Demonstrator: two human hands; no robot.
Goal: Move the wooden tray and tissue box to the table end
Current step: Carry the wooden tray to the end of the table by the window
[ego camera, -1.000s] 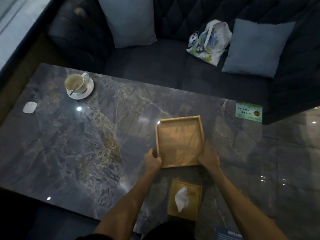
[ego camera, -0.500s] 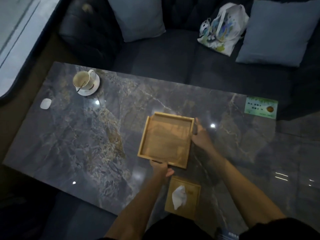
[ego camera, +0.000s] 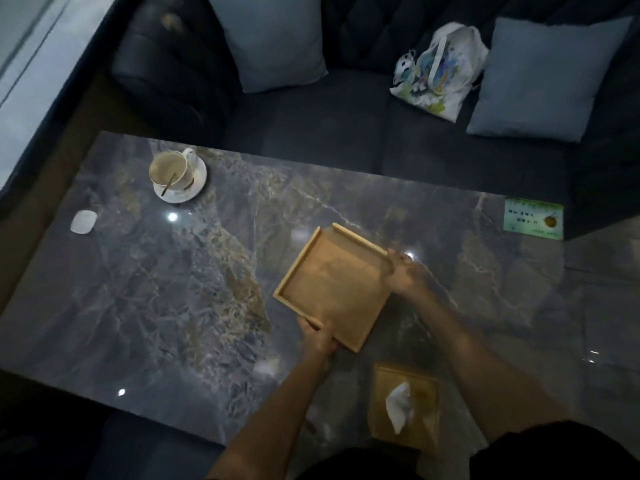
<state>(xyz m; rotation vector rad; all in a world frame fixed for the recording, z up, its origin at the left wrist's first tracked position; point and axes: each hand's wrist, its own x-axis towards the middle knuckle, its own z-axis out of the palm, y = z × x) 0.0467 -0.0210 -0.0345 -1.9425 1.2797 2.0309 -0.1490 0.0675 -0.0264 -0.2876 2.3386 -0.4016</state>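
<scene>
one head-worn wide-angle view looks steeply down from close above the dark marble surface (ego camera: 145, 299), facing across it toward the sofa (ego camera: 346, 126) along the far side.

A green card (ego camera: 533, 219) lay at the far right corner of the marble table (ego camera: 138, 289); it bore dark printed characters and a round orange emblem, all too blurred to read

place: lounge or café booth | cues: dark tufted sofa (ego camera: 346, 140); cushions (ego camera: 273, 39); marble table (ego camera: 138, 289); cup (ego camera: 171, 169)
</scene>
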